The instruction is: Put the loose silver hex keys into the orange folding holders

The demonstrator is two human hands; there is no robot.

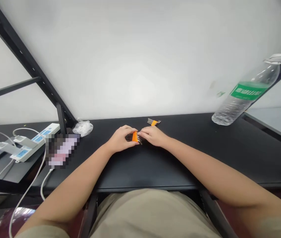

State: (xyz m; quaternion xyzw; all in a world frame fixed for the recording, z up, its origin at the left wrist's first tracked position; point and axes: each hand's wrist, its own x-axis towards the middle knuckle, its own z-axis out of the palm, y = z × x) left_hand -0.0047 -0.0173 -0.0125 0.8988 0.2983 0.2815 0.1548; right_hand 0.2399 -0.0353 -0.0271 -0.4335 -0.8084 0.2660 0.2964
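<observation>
My left hand (122,139) holds a bundle of thin metal rods in an orange holder (135,136), between thumb and fingers, just above the black table. The rods look like a set of hex keys, with ends sticking out on both sides of the orange. My right hand (153,136) is closed at the bundle's right end, its fingertips pinched by the rod tips. What exactly those fingers grip is too small to make out. Behind my right hand, a second bundle of rods with an orange holder (154,122) lies on the table near the wall.
On the black table (145,172), a crumpled clear plastic bag (83,128) lies at left, beside a pixelated phone-like object (63,150) with a white cable. A white power strip (35,142) with plugged chargers sits further left. A large plastic bottle (244,94) stands at right.
</observation>
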